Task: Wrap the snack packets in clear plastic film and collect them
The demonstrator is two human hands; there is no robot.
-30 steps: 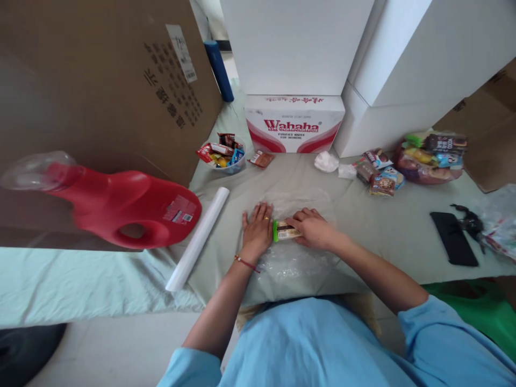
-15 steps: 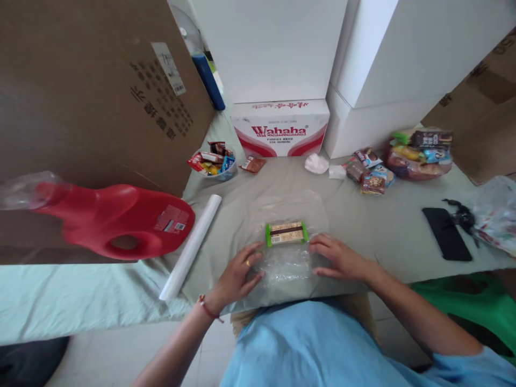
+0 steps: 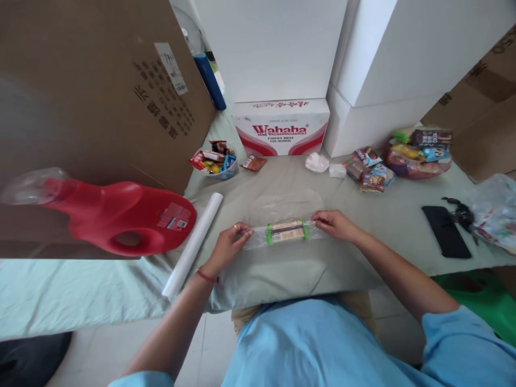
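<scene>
A packaged snack bar [image 3: 287,231] with green ends lies on a sheet of clear plastic film [image 3: 288,204] on the cloth-covered table. The near part of the film is folded up over the bar. My left hand [image 3: 231,242] pinches the film to the left of the bar, thumb against fingers. On the other side, my right hand [image 3: 332,223] pinches the film just past the bar's right end. The film between both hands looks stretched across the bar.
A white roll [image 3: 193,244] and a red jug [image 3: 133,217] lie at left. Behind are a bowl of snacks [image 3: 215,161], a Wahaha box [image 3: 282,129], crumpled tissue [image 3: 317,162], loose snack packs [image 3: 373,180] and a filled bag [image 3: 419,156]. A black phone [image 3: 446,231] is at right.
Both hands have moved away from the table's near edge and closed on the film. The film's near part has been brought up over the snack bar, which stays in place.
</scene>
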